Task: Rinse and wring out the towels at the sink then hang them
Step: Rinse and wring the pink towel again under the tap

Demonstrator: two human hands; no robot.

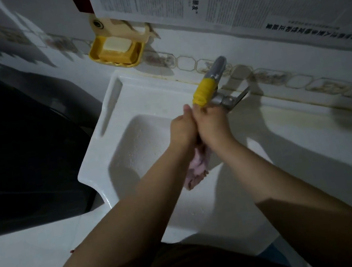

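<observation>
Both hands (pixel 196 125) clenched together around pink towel (pixel 195 169), over sink (pixel 96 159).

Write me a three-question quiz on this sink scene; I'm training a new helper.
1. True or false: both hands grip the pink towel over the sink.
2. What lies in the yellow soap dish? A) sponge B) soap bar C) brush
3. What colour is the wrap on the tap spout?

Key: 1. True: left hand and right hand hold it together. 2. B, the soap bar. 3. Yellow.
</observation>
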